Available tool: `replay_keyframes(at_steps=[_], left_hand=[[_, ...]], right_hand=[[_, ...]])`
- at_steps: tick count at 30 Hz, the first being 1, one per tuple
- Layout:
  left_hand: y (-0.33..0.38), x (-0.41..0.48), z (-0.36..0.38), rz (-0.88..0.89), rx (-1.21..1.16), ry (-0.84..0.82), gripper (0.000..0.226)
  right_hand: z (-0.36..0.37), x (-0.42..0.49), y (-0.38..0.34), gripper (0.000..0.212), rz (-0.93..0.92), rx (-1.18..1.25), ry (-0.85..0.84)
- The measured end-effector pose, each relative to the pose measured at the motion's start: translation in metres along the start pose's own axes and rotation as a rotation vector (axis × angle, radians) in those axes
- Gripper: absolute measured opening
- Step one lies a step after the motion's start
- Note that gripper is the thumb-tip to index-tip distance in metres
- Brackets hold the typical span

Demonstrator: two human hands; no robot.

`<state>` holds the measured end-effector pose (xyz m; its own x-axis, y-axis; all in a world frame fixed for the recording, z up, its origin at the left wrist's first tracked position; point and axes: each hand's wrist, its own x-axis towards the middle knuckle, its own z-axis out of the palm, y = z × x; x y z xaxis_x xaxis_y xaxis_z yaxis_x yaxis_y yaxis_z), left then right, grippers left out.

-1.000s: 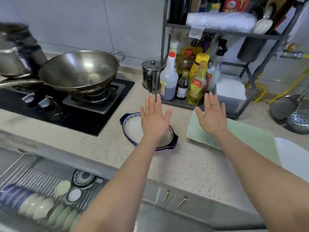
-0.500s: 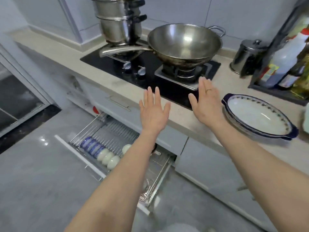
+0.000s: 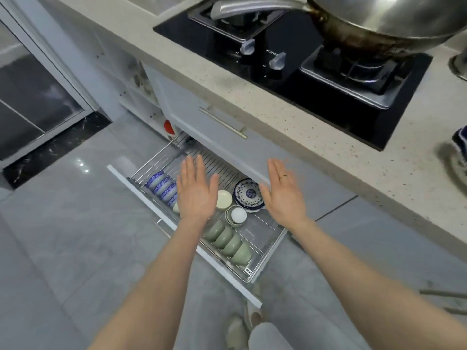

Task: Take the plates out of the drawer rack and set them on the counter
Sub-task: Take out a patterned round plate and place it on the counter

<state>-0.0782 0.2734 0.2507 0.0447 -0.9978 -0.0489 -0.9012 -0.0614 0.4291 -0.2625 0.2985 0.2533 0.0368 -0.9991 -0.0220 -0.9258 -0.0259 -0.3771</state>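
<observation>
The wire drawer rack [image 3: 262, 234] stands pulled out below the counter [image 3: 316, 137]. In it lies a blue-patterned plate [image 3: 249, 194] at the back right, with a small cream dish [image 3: 224, 199] and a white dish [image 3: 238, 214] beside it. Blue bowls [image 3: 161, 184] and green bowls [image 3: 227, 242] stand in a row along the front. My left hand [image 3: 195, 189] hovers flat over the rack's middle, fingers straight, holding nothing. My right hand [image 3: 284, 192], with a ring, hovers flat just right of the patterned plate, also empty.
A black gas hob [image 3: 290, 59] with a steel wok [image 3: 379, 18] sits on the counter above. A closed drawer front with a bar handle [image 3: 222, 122] hangs over the rack's back. A blue-rimmed dish [image 3: 461, 140] shows at the right edge. Grey tiled floor [image 3: 75, 223] lies on the left.
The view has swung from the counter down to the open drawer. Both flat hands have dropped from counter height to just above the rack.
</observation>
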Motion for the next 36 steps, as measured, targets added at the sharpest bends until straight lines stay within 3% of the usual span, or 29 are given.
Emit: replay_keyframes(at_steps=[17, 27, 36], left_hand=[[-0.048, 0.024, 0.112, -0.118, 0.055, -0.216, 0.060], [-0.060, 0.052, 0.141, 0.029, 0.127, -0.369, 0.061], [-0.067, 0.076, 0.125, 0.184, 0.182, -0.441, 0.062]], right_hand=[[0.124, 0.054, 0.041, 0.062, 0.044, -0.106, -0.246], [0.148, 0.057, 0.060, 0.061, 0.214, -0.139, -0.289], [0.141, 0.050, 0.039, 0.061, 0.343, -0.112, -0.228]])
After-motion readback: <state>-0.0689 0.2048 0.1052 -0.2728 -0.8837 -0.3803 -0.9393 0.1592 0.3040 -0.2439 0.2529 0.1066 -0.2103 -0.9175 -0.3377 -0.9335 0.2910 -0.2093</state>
